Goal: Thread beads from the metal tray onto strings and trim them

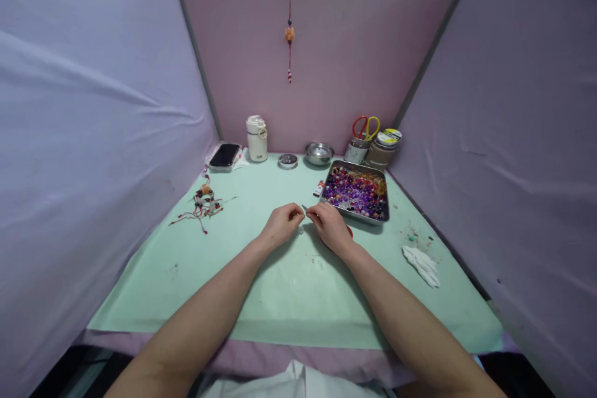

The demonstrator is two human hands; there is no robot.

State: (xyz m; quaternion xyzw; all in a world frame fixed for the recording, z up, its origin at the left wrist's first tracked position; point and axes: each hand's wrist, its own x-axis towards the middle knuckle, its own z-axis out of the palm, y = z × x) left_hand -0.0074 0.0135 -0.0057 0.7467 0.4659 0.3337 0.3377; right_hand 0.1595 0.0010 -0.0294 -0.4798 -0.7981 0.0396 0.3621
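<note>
Over the middle of the table my left hand [282, 224] is closed in a pinch. What lies between its fingertips is too small to make out. Almost touching it, my right hand [332, 227] is closed around a pair of scissors [349, 232]; part of a red handle shows beside the palm and a grey tip pokes out by the fingers. Most of the scissors are hidden by that hand. A small whitish bit [300, 231] shows just below the fingertips. Beyond my right hand stands a metal tray [366, 220] of purple, red and dark beads [352, 193].
Several finished-looking beaded cords [205, 204] lie at left. Along the back are a phone [225, 155], a white bottle [257, 140], a round tin [288, 161], a metal bowl [319, 154] and jars [358, 150]. A white cloth [421, 265] lies right; a beaded cord [290, 34] hangs behind.
</note>
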